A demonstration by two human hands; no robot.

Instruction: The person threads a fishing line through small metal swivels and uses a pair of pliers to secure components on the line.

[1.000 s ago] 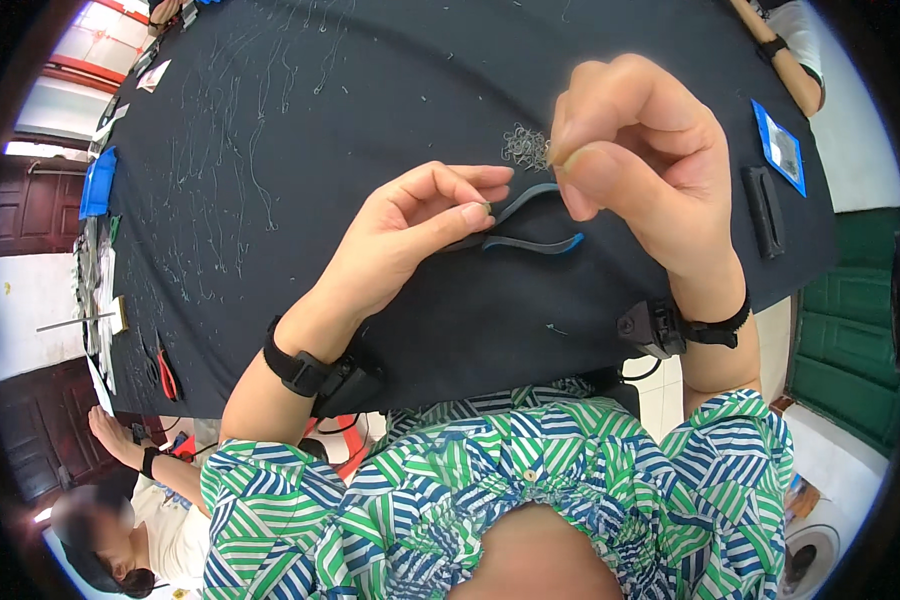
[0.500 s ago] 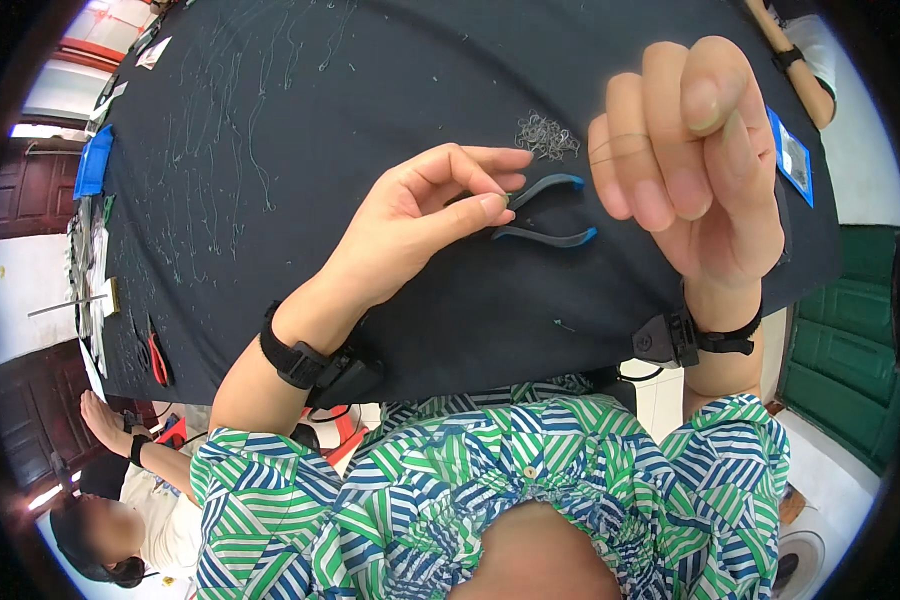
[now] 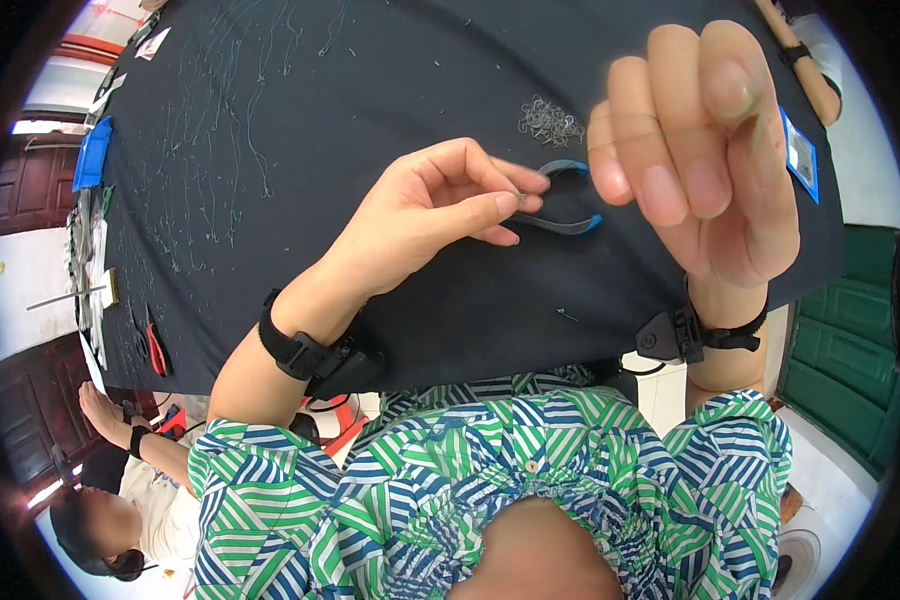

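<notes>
Pinching a tiny metal piece (image 3: pixel 519 199) in the left hand (image 3: pixel 425 215), just beside the pliers (image 3: pixel 560 205) lying on the black cloth (image 3: pixel 370 90). Lifting the right hand (image 3: pixel 700 150) close to the camera, fingers curled, contents unclear. Possibly risking a dropped piece among the hook pile (image 3: pixel 550 122). Lying at right edge: blue rectangular card (image 3: pixel 800 155).

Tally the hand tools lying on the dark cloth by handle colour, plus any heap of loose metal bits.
Blue-handled pliers: 1
Red-handled pliers: 1
Heap of small metal rings: 1
Total: 3
</notes>
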